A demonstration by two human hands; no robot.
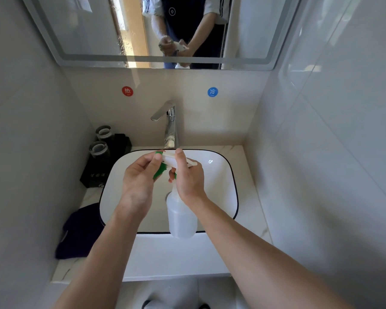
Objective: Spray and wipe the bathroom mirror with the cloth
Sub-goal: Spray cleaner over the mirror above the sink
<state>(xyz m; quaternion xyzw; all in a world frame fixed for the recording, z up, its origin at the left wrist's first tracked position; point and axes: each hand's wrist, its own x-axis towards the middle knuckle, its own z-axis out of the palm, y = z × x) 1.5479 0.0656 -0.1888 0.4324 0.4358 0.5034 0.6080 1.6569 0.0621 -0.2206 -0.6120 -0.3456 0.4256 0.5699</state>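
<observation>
A translucent white spray bottle with a white and green spray head hangs over the sink. My right hand grips its neck just under the head. My left hand pinches the green nozzle at the front of the head between thumb and fingers. The bathroom mirror hangs on the wall above and reflects both hands and the bottle. A dark purple cloth lies crumpled on the counter left of the sink, apart from both hands.
A chrome faucet stands behind the sink. Two glass tumblers sit on a black tray at the back left. Red and blue round stickers mark the wall. Tiled walls close in on both sides.
</observation>
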